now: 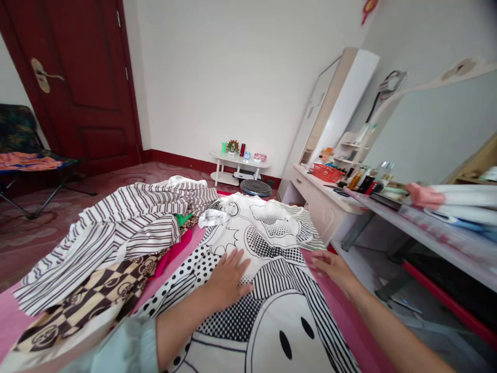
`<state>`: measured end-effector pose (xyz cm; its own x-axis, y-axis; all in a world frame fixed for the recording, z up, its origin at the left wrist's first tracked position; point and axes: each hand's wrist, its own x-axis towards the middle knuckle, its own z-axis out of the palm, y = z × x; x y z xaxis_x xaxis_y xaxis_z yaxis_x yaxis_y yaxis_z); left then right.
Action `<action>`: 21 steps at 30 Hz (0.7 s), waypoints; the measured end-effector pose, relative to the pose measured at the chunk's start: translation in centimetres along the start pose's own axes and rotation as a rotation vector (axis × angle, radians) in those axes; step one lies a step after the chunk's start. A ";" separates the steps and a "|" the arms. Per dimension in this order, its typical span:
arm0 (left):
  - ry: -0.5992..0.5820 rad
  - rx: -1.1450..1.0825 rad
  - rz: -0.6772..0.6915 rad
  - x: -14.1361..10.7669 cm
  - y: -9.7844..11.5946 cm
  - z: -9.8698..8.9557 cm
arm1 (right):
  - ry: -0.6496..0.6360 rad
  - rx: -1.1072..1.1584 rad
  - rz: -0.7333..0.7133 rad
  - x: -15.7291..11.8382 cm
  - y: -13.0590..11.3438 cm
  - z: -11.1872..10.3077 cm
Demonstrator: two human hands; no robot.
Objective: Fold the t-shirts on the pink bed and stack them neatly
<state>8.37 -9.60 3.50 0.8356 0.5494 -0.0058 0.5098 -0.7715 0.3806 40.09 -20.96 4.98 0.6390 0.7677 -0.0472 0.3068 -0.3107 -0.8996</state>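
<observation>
A white garment with black dots, stripes and cartoon faces (229,238) lies spread over a pink sheet (330,300) in front of me. My left hand (229,274) rests flat on its middle, fingers spread. Off the garment's right edge, my right hand (334,267) hovers over or touches the pink sheet; its fingers are loosely bent and apart, with nothing seen in them. To the left lies a rumpled striped garment (128,223), partly over a brown checkered cloth (104,290).
A dressing table (310,194) with a red basket (327,172) and bottles stands at the right, beside a grey table (373,207) stacked with folded things. A low white stand (236,163) is by the far wall. A folding chair (34,160) stands left.
</observation>
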 end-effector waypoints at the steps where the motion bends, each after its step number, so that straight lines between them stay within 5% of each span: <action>1: 0.011 0.016 0.014 0.2 -0.4 0.9 | 0.061 0.044 0.046 1.7 0.2 0.1; 5: 0.069 0.034 0.054 0.4 -1.6 2.5 | 0.189 0.090 0.158 6.7 0.5 1.3; 11: 0.096 0.024 0.056 0.6 -1.8 2.7 | 0.311 -0.092 0.104 11.0 0.7 3.4; 17: 0.073 0.014 0.056 0.6 -1.6 2.4 | 0.506 -0.518 -0.243 13.9 -1.5 -0.2; 21: 0.060 0.008 0.038 0.7 -1.5 2.2 | 0.445 -0.657 -0.291 14.4 -1.4 -1.2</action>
<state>8.59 -8.78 0.87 0.8407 0.5378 0.0639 0.4798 -0.7943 0.3725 49.68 -10.09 6.10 0.6467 0.6179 0.4471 0.7623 -0.5031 -0.4072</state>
